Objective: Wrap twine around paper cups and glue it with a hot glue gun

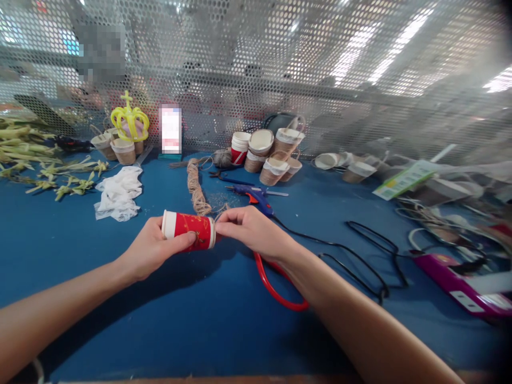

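A red paper cup (202, 230) with a white rim band lies sideways in my left hand (154, 245), thumb along its side and fingers behind it. My right hand (244, 226) is pinched at the cup's base end, where a thin strand of twine (222, 210) shows by the fingertips. Just beyond the cup lies a hank of brown twine (195, 186) on the blue table. A blue glue gun (256, 197) rests past my right hand. Red scissor-like handles (266, 280) show partly under my right forearm.
Twine-wrapped cups (276, 168) stand grouped at the back, beside white-and-red paper cups (240, 144). White cloth (119, 193), a yellow crown (128, 120) and a lit phone (170, 129) are left. Black cord (340, 246) runs toward a purple power strip (460, 282). A perforated metal screen (224, 69) closes the back.
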Demonstrator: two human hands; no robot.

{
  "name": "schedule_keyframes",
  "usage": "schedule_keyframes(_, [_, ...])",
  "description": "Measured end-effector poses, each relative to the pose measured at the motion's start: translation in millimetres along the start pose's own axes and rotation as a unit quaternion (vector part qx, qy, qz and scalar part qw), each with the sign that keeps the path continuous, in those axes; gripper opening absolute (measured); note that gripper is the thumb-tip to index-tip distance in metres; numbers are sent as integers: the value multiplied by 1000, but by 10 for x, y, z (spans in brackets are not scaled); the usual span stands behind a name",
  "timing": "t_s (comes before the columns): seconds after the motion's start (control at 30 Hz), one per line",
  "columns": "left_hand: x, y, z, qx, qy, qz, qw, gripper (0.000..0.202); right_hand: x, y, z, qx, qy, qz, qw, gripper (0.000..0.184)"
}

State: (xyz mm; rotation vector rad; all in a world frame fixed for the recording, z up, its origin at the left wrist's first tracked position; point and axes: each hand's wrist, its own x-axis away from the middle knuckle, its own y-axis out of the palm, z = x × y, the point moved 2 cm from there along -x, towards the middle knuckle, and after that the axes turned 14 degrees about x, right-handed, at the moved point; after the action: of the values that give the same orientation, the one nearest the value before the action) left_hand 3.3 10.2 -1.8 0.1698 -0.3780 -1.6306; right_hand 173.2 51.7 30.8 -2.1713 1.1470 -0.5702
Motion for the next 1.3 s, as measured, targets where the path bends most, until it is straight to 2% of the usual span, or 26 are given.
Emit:
schedule_keyframes(0.27, [7, 13, 1, 11, -9, 8, 1000, 21, -18, 7, 43, -30, 2, -9, 1000, 13])
schedule_keyframes(0.43, [-44, 17, 24, 115, -62, 33, 991, 18, -25, 4, 28, -32, -13, 14, 999, 19])
schedule_keyframes(0.63, [-96, -18, 65, 192, -104, 85, 972, 10, 30, 21, -64, 49, -73, 60, 994, 16])
schedule_keyframes(0.87, [-78, -3, 59, 210, -115, 89, 967, 7, 81, 44, -107, 113, -98, 108, 983, 11])
schedule_keyframes(1.3, [-88, 14, 42, 206, -111, 94, 968, 7, 64, 102, -67, 165, -119, 142, 969, 9])
